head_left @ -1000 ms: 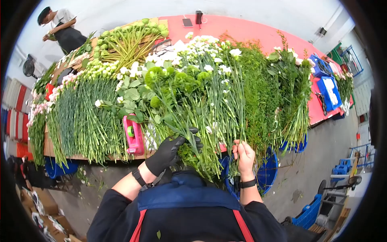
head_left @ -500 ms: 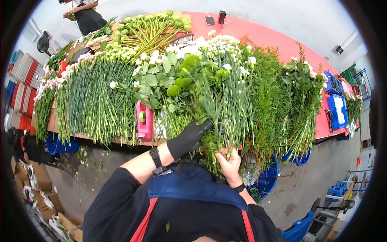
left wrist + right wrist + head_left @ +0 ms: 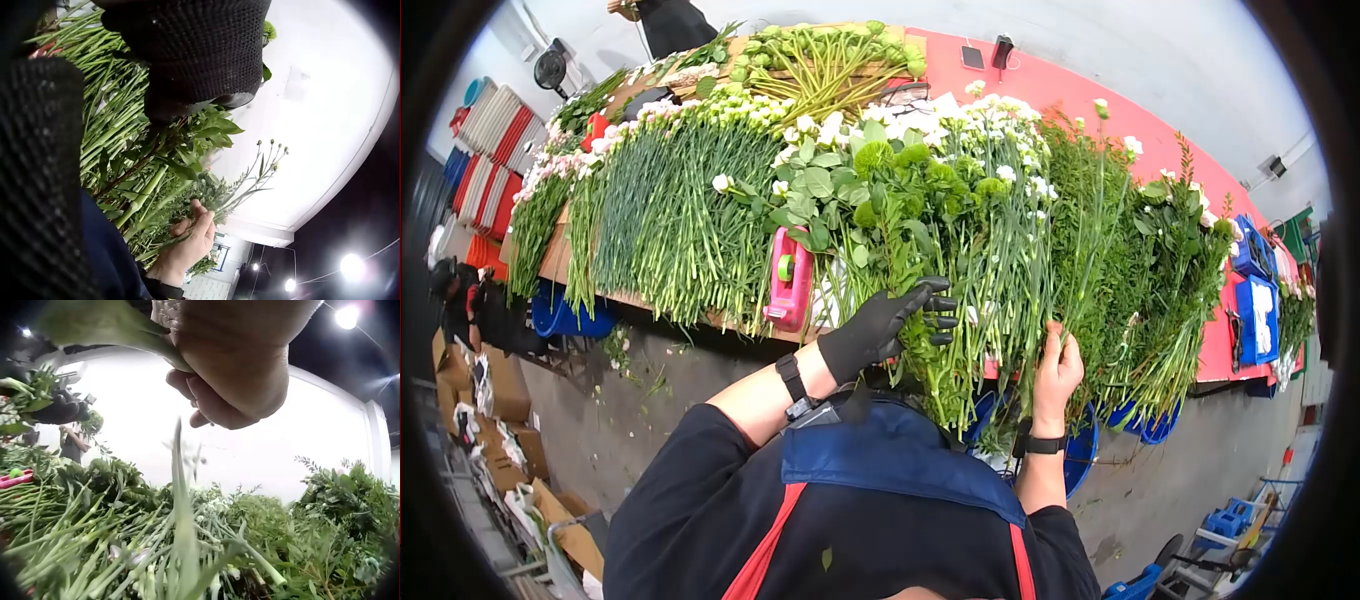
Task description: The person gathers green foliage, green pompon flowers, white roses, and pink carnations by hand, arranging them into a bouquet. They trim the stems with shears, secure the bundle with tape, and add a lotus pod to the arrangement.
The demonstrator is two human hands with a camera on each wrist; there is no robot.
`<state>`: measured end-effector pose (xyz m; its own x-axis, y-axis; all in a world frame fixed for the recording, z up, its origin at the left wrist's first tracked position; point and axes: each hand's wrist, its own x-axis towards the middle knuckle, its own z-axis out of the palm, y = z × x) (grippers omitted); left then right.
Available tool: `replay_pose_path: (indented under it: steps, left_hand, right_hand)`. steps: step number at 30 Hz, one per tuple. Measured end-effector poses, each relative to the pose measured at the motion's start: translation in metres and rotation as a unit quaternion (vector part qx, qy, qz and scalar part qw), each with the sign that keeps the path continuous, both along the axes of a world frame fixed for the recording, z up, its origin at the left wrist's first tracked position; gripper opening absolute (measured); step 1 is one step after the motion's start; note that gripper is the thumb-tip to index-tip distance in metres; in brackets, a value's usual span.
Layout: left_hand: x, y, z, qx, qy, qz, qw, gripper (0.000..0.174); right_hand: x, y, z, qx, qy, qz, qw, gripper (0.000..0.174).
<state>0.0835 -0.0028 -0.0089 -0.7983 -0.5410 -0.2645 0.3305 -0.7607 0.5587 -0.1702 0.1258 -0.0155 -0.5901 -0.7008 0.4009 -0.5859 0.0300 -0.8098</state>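
Observation:
My left hand (image 3: pixel 882 328), in a black glove, holds a bunch of green stems (image 3: pixel 933 372) upright at the table's near edge, its fingers spread round the front. Leafy sprigs (image 3: pixel 215 128) and round green flower heads (image 3: pixel 873 157) rise above it. Off to the right, my bare right hand (image 3: pixel 1057 374) pinches a long thin flower stem, whose small buds (image 3: pixel 275 159) show in the left wrist view. In the right wrist view the curled fingers (image 3: pixel 206 403) are seen from below, with loose cut stems (image 3: pixel 94 550) under them.
White carnations (image 3: pixel 1000 112), leafy green branches (image 3: pixel 1090 210) and rows of long stems (image 3: pixel 690 210) cover the table. A pink tape dispenser (image 3: pixel 790 285) lies left of the bunch. Blue buckets (image 3: pixel 1083 450) stand below the near edge; blue trays (image 3: pixel 1258 320) sit far right. Another person (image 3: pixel 675 25) stands behind.
Half a second ago my right hand was at the bunch beside my left hand; now it is apart, to the right, with a long stem. The head view has shifted, too.

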Motion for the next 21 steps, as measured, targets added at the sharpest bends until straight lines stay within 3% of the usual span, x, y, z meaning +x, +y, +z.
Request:
replay_pose_path:
  steps: [3, 5, 9, 10, 11, 12, 13, 14, 15, 17, 18, 19, 20, 21]
  left_hand:
    - [0.001, 0.006, -0.003, -0.021, 0.019, 0.009, 1.000, 0.057]
    - [0.000, 0.013, 0.006, -0.036, 0.026, 0.010, 0.999, 0.060]
    - [0.003, 0.022, 0.015, -0.085, 0.014, 0.002, 0.996, 0.061]
    - [0.007, 0.024, 0.011, -0.305, -0.003, 0.017, 0.952, 0.057]
    - [0.012, 0.026, 0.008, -0.495, -0.032, 0.073, 0.865, 0.052]
    - [0.011, 0.031, 0.011, -0.431, -0.044, 0.083, 0.897, 0.047]
    - [0.010, 0.032, 0.005, -0.228, -0.027, 0.056, 0.972, 0.046]
    - [0.009, 0.032, -0.002, 0.001, -0.013, 0.076, 0.997, 0.046]
    - [0.014, 0.031, -0.021, -0.107, -0.053, 0.065, 0.991, 0.047]
    - [0.026, 0.031, -0.044, -0.314, -0.134, 0.049, 0.939, 0.049]
    - [0.032, 0.030, -0.047, -0.413, -0.181, 0.051, 0.891, 0.049]
    - [0.038, 0.029, -0.050, -0.499, -0.227, 0.061, 0.834, 0.049]
    - [0.045, 0.026, -0.041, -0.661, -0.279, 0.092, 0.691, 0.049]
    - [0.047, 0.024, -0.034, -0.659, -0.281, 0.096, 0.691, 0.046]
  right_hand:
    - [0.016, 0.018, 0.013, 0.084, -0.139, 0.052, 0.985, 0.015]
    - [0.036, 0.026, 0.002, 0.069, -0.211, 0.084, 0.972, 0.015]
    - [0.082, 0.034, -0.012, 0.110, -0.199, 0.191, 0.955, 0.015]
    - [0.091, 0.031, -0.010, 0.067, -0.135, 0.230, 0.962, 0.012]
    - [0.097, 0.031, -0.002, 0.096, -0.122, 0.268, 0.951, 0.008]
    - [0.103, 0.032, 0.000, 0.089, -0.116, 0.281, 0.949, 0.007]
    - [0.108, 0.032, 0.001, 0.081, -0.111, 0.294, 0.946, 0.006]
    - [0.109, 0.034, 0.004, 0.104, -0.117, 0.301, 0.941, 0.006]
    - [0.112, 0.033, 0.002, 0.074, -0.116, 0.305, 0.942, 0.007]
    - [0.121, 0.032, -0.002, 0.016, -0.115, 0.309, 0.944, 0.008]
    - [0.122, 0.034, -0.004, 0.043, -0.139, 0.313, 0.939, 0.008]
    - [0.119, 0.037, -0.004, 0.138, -0.194, 0.309, 0.921, 0.013]
    - [0.119, 0.036, 0.006, 0.198, -0.204, 0.309, 0.907, 0.017]
    - [0.118, 0.031, 0.015, 0.262, -0.217, 0.306, 0.889, 0.021]
